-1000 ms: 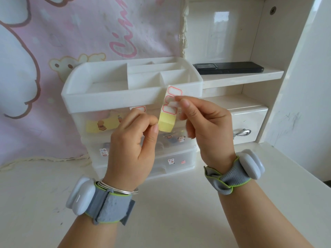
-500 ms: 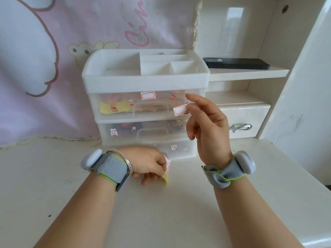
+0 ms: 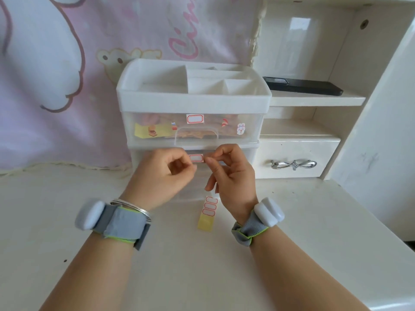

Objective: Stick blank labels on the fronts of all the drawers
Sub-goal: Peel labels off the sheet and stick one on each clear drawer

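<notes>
Both hands, the left hand and right hand, pinch a blank label against the middle drawer; uneven pressing could leave it crooked or creased.

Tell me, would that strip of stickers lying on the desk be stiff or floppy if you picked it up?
Probably floppy: the label strip looks like thin paper backing lying flat on the desk. Likely very light too, so a nudge or breath might slide it. The blank label, held between the left hand and right hand, stays flat when pinched at both ends.
</notes>
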`<state>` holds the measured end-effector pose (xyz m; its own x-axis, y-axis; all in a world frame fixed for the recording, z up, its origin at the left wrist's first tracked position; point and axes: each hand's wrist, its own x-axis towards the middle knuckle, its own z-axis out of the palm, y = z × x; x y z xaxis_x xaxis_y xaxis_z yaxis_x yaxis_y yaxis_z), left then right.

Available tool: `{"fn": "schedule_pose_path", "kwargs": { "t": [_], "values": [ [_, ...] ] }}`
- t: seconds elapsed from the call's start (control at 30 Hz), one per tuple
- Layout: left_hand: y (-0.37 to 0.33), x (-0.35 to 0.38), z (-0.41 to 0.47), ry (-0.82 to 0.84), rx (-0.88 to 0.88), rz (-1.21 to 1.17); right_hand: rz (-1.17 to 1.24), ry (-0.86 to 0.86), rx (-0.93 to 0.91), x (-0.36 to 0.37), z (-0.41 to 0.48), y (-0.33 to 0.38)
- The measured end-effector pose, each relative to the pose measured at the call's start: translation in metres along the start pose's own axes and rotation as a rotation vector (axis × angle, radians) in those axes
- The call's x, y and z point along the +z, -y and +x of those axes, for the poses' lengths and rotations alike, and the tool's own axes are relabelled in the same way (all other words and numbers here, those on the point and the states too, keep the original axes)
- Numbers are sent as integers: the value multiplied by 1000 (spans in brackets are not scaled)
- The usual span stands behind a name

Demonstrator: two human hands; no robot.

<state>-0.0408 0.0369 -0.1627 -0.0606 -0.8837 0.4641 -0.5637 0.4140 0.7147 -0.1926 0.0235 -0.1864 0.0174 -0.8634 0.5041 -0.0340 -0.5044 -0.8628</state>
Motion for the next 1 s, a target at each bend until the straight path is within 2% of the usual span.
{"fn": "schedule_pose_path", "kwargs": {
  "t": [0.2, 0.3, 0.4, 0.53, 1.0],
  "values": [
    [-6, 11, -3, -646, 155, 152, -8, -4, -5, 6, 0, -1],
    [-1, 17, -2, -817, 194, 322, -7, -25, -15, 7, 1, 0],
    [11, 25, 1, -855, 151, 383, -10, -38, -22, 7, 0, -1],
    [25, 32, 1, -827, 147, 408, -38, -69, -30, 9, 0, -1],
    [32, 48, 1, -851, 124, 344, -56, -107, -13, 13, -2, 2]
  ]
}}
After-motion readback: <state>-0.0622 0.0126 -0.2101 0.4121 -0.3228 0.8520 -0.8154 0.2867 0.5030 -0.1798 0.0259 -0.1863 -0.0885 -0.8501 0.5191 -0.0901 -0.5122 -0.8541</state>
